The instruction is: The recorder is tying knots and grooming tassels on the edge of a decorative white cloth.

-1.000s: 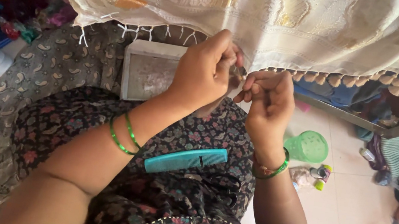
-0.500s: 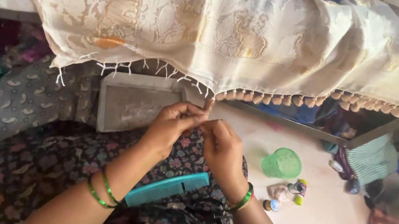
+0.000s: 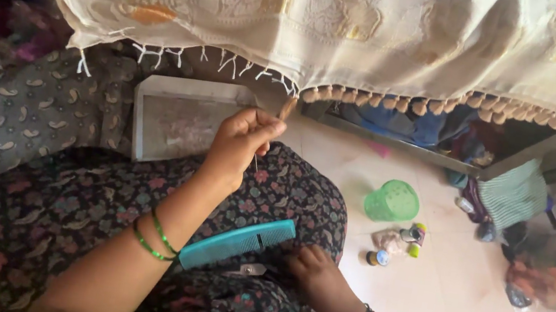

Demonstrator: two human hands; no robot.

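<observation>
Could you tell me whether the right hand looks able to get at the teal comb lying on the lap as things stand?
Probably yes. The right hand rests on the lap just beside the comb, nothing lies between them, and it appears to hold nothing.

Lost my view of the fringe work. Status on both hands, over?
Left hand raised, pinching a tassel on the cream cloth edge. Right hand down on lap by the teal comb. Nothing blocking the fringe.
</observation>
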